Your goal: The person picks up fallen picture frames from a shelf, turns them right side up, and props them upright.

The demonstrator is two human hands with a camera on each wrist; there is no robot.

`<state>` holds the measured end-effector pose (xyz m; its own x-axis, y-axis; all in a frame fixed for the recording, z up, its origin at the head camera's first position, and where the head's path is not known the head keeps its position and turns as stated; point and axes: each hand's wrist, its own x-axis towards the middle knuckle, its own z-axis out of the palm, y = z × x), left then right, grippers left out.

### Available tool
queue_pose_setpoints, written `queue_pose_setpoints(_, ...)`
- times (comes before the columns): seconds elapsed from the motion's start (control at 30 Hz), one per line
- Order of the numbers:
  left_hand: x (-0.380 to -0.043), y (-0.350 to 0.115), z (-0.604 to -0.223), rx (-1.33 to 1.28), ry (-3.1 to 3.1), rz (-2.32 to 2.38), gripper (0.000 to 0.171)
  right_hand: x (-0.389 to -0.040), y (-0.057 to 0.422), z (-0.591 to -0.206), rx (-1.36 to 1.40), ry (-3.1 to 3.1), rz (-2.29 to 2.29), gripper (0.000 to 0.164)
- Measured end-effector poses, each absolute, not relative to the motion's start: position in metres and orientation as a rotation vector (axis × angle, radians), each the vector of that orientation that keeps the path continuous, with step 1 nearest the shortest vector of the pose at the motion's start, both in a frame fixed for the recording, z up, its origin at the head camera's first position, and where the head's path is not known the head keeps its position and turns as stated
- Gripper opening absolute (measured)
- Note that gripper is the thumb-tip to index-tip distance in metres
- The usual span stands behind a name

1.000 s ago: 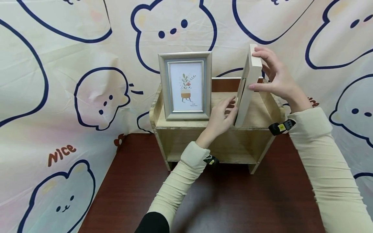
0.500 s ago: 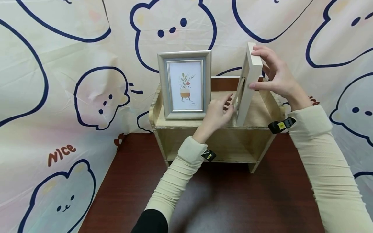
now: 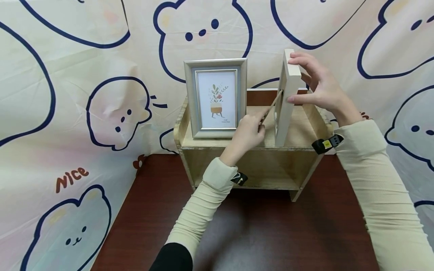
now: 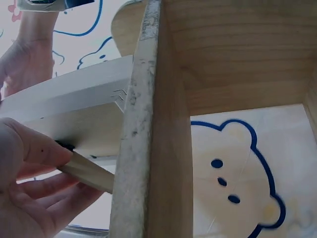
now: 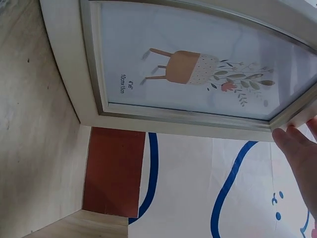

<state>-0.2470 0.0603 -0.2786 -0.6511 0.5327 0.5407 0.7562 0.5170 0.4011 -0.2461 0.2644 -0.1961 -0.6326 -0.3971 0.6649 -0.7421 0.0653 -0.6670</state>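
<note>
My right hand (image 3: 318,86) grips the top end of a cream picture frame (image 3: 289,105), thumb on one side and fingers over the other. The frame stands upright, edge-on in the head view, on the top board of a small wooden shelf (image 3: 261,148). Behind it, my left hand (image 3: 246,134) pinches the fold-out support leg (image 4: 89,173) between thumb and fingers, and the leg is swung out from the backing at an angle. In the right wrist view the frame's front shows a potted-plant print (image 5: 183,67).
A second picture frame (image 3: 217,99), silver-grey with a similar print, stands facing forward at the shelf's left side. The shelf rests on a dark red-brown table (image 3: 285,233). A cartoon-bear cloth (image 3: 118,113) hangs behind.
My left hand has moved slightly left and down, pulling the support leg out from the frame's back. My right hand keeps its grip, with the frame's top shifted slightly left.
</note>
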Motion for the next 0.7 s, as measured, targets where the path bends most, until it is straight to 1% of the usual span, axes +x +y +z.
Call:
queue_pose_setpoints(0.1, -0.250, 0.059, -0.280, -1.122, -2.406, -1.039, 0.052, -0.248, 0.264, -0.195, 1.161, -2.065, 1.560, 0.074)
queue_pose_setpoints(0.27, -0.253, 0.059, -0.285, -1.165, -2.358, -1.246, 0.047, -0.250, 0.265, -0.189, 1.189, -2.126, 1.541, 0.074)
queue_pose_setpoints(0.4, -0.255, 0.063, -0.292, -1.178, -2.315, -1.393, 0.045, -0.250, 0.265, -0.182, 1.164, -2.244, 1.427, 0.076)
queue_pose_setpoints(0.57, -0.257, 0.065, -0.297, -1.192, -2.275, -1.477, 0.045, -0.249, 0.264, -0.175, 1.130, -2.376, 1.245, 0.079)
queue_pose_setpoints(0.7, -0.259, 0.063, -0.297, -1.207, -2.277, -1.513, 0.045, -0.249, 0.265, -0.171, 1.165, -2.398, 1.185, 0.079)
